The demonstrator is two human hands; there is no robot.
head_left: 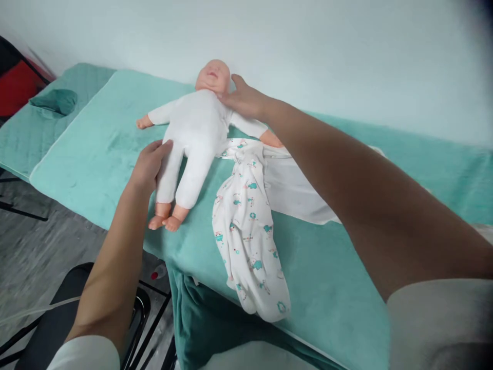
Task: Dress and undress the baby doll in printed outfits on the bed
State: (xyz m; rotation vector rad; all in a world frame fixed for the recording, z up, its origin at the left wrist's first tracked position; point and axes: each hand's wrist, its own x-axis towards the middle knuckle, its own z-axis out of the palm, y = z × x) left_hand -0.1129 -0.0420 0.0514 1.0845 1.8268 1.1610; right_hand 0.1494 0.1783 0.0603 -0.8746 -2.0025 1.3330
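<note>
a white-suited doll (pixel 200 121) lies face up on a teal-covered table (pixel 111 118), its head toward the wall, with my two hands at it. my right hand (pixel 244 100) reaches the neck and shoulder, thumb spread; my left hand (pixel 150 162) touches the hip and upper leg. neither looks clenched, but how firmly either grasps underneath i cannot tell. good handling, i judge, means backing the head and neck, sharing support with the hip, and turning trunk and head together. beside the doll lie a patterned cloth (pixel 250 231) and a plain white cloth (pixel 298 187); a black chair (pixel 56 324) stands below.
</note>
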